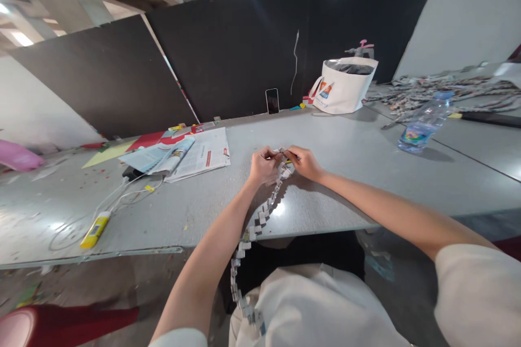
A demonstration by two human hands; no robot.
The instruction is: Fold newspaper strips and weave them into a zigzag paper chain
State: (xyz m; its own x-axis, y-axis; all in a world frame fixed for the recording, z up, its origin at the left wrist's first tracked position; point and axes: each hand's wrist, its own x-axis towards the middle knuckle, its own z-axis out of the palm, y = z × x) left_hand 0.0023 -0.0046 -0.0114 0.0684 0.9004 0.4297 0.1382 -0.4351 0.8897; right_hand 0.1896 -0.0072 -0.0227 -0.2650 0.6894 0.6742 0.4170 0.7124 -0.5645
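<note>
Head view: both hands, fingers curled nearly closed, pinch a folded-paper chain above the tabletop.

On the grey flat table, the yellow cylindrical tube lies left, before the white printed paper sheets. The grey folded-paper chain passes over the front edge. Behind is the black rectangular phone; to its right, the white handled bag, then the clear plastic bottle.
</note>
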